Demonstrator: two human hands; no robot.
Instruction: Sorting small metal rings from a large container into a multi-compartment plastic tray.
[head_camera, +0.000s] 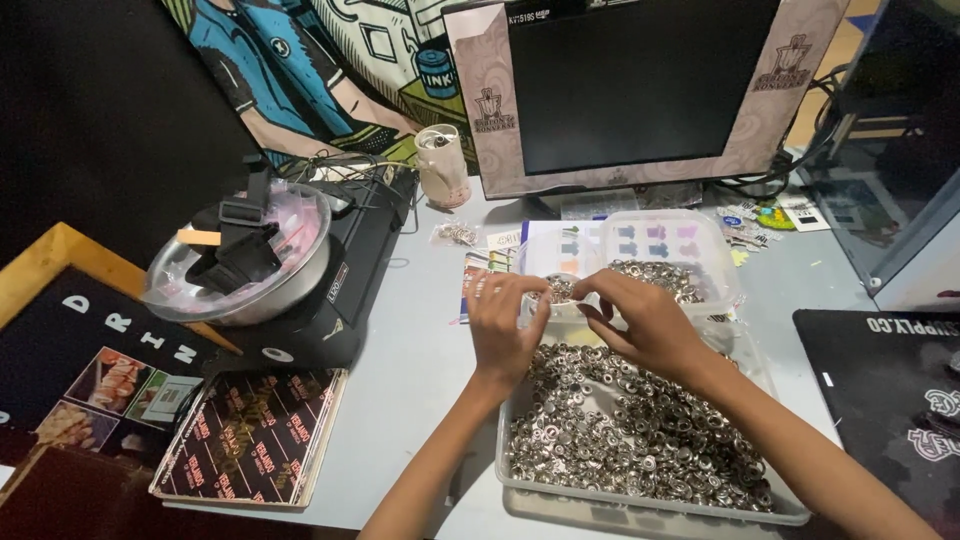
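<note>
Fingers (535, 290) of both hands pinch a small cluster of metal snap buttons (560, 288), held just above the far edge of the near tray (640, 500). Left hand (503, 325) and right hand (645, 320) meet fingertip to fingertip, wrists low, forearms reaching in from the near right. Looks like a sorting or pairing step; it calls for fine fingertip control. More buttons fill the far tray (715, 255) below the monitor (640, 90).

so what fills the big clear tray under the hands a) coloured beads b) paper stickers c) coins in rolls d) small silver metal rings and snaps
d, the clear tray is heaped with small silver metal rings and snaps, and the left hand and right hand meet just above its far end.
</note>
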